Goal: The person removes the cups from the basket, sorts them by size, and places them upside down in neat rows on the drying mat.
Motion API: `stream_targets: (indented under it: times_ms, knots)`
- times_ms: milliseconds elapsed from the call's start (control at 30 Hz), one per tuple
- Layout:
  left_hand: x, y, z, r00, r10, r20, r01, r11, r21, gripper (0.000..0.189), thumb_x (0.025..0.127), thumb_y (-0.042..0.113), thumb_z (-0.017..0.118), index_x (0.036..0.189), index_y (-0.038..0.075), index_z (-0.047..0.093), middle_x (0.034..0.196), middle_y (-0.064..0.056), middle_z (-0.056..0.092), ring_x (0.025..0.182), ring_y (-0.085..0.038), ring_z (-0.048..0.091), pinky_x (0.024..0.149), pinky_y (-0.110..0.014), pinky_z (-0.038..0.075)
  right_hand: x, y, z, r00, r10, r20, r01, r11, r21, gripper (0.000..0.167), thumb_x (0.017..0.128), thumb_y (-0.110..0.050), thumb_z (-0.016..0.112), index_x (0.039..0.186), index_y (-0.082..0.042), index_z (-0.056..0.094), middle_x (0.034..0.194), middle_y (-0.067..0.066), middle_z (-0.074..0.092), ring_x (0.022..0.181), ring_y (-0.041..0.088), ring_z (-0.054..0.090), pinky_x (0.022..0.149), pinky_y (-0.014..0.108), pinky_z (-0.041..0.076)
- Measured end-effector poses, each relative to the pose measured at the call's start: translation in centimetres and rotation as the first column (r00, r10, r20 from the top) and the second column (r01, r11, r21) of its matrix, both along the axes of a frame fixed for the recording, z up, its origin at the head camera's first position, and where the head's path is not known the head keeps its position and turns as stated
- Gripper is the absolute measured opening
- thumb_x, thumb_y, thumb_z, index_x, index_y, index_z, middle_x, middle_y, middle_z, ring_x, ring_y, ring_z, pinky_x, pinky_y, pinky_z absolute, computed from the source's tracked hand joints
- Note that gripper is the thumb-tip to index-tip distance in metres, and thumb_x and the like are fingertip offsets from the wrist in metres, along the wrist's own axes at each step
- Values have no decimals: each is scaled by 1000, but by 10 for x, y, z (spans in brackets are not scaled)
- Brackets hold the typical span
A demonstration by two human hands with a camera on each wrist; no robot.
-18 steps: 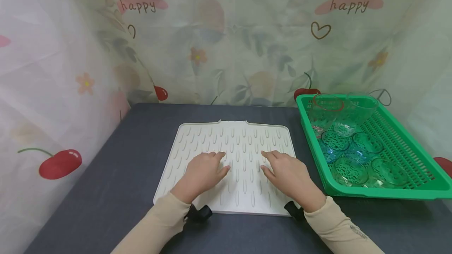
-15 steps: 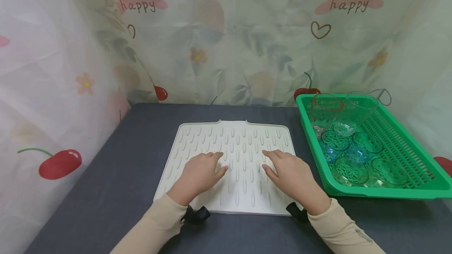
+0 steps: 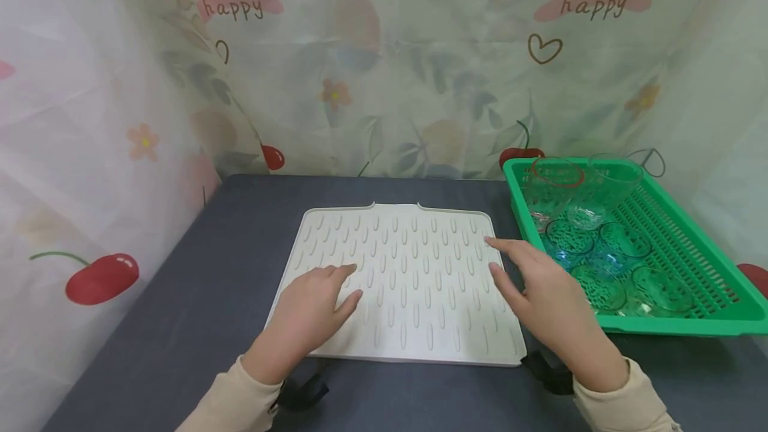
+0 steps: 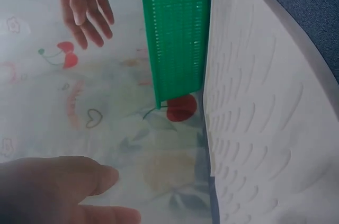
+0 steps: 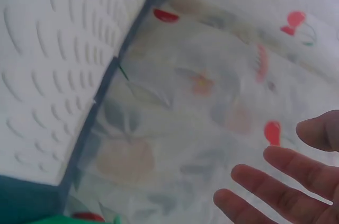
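A white ridged drying mat (image 3: 414,285) lies on the table. My left hand (image 3: 303,315) hovers over the mat's left side, its fingers relaxed and holding nothing. My right hand (image 3: 552,302) is raised at the mat's right edge, close to the green basket (image 3: 690,329), with thumb and fingers spread apart and nothing between them. In the right wrist view, this hand's fingers (image 5: 280,197) show loosely extended. Inside the basket stand several glasses: a tall one with a red rim (image 3: 555,185), a tall clear one (image 3: 606,192), blue-tinted ones (image 3: 570,242) and short clear ones (image 3: 663,292).
A dark cloth covers the table (image 3: 198,299). Behind and beside it hangs a printed curtain (image 3: 408,85) with cherries and hearts. The basket's left wall runs alongside the mat. Each wrist carries a black strap mount (image 3: 303,392).
My hands have moved apart: the right one went to the right toward the basket, and the left one shifted left and a little nearer to me. Mat and glasses stay put.
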State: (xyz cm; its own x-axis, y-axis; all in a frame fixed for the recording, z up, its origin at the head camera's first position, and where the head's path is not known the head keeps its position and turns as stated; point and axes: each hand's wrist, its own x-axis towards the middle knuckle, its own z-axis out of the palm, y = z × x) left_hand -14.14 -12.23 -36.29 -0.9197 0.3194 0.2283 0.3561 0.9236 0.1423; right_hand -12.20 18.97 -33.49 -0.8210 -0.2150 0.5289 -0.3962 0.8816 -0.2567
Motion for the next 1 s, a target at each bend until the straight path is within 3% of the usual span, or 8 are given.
stream_targets:
  times_ms: [167,267,333,400,567,733,833,1000]
  knots:
    - [5,-14,-2,999,26,-39,-24,999,48,38,90,32,66,123,13,66,113,-6,70,101,-24,67,80,-43,55,10,24,13,996,-10,-91,0,995,-104,43,91,-13,67,133,-11,58,125,14,63,111,34,61,78,50,51]
    - [5,-24,-7,998,56,-41,-53,995,80,38,91,29,65,124,13,65,117,-7,69,105,-24,66,80,-44,55,12,37,14,990,-25,-139,2,987,-161,45,91,-10,66,135,-13,58,126,12,63,112,33,59,87,28,48]
    - [6,-30,-11,996,72,-49,-67,993,101,38,91,28,65,125,12,64,118,-8,68,106,-25,65,80,-45,55,12,45,13,985,-36,-167,2,980,-197,46,90,-7,66,135,-14,58,126,12,63,112,31,59,90,12,40]
    - [7,-36,-15,995,75,-64,-68,991,116,38,90,26,66,126,11,64,120,-8,67,108,-26,65,81,-45,54,12,52,10,980,-49,-192,3,973,-231,47,90,-5,65,135,-15,58,125,12,64,114,22,59,88,1,30]
    - [12,-50,-24,989,55,-135,-40,993,110,41,88,21,67,126,8,62,126,-12,62,113,-29,62,82,-47,54,11,70,0,972,-67,-225,-1,958,-287,47,91,-6,63,137,-14,57,125,17,63,117,-14,45,90,-2,28]
    - [17,-66,-32,973,15,-230,7,995,95,47,84,17,70,129,4,59,130,-18,59,114,-33,60,82,-48,54,8,90,-12,970,-51,-236,-21,955,-296,47,93,-7,62,139,-14,54,126,21,61,120,-19,39,92,-1,28]
    - [19,-74,-38,967,8,-255,18,995,101,59,82,15,71,135,0,50,134,-22,54,117,-36,57,84,-49,53,5,100,-18,972,-33,-232,-40,953,-302,47,93,-7,61,139,-14,54,131,12,60,122,-17,39,93,0,28]
    - [22,-84,-46,971,21,-237,4,994,105,72,82,15,71,142,-4,38,140,-26,47,124,-39,51,91,-52,49,3,113,-26,983,-27,-180,-29,953,-300,50,92,-6,62,140,-15,53,135,-17,50,123,-19,36,94,-1,25]
